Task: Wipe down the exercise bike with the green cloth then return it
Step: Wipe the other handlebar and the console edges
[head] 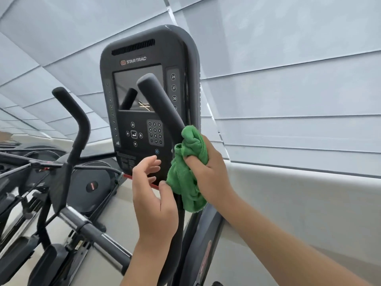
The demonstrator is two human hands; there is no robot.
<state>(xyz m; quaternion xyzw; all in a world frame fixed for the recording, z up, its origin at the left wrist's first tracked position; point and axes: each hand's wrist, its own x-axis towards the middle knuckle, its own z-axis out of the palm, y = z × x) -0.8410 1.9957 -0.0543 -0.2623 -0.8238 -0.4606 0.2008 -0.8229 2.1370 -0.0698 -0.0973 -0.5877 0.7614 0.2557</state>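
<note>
The exercise machine's black console [144, 58] with a dark screen and keypad fills the centre. In front of it rises a black padded handlebar [158, 102]. My right hand [208, 172] is shut on the bunched green cloth [185, 182], which wraps the handlebar just below its padded upper part. My left hand [152, 195] hovers open beside the bar, left of the cloth, thumb near the cloth's lower edge, holding nothing.
A second black handlebar [76, 120] stands to the left, above silver and black frame tubes [90, 230]. More machines [31, 162] line the left side. Pale window blinds [288, 100] and a white ledge [299, 193] run behind and to the right.
</note>
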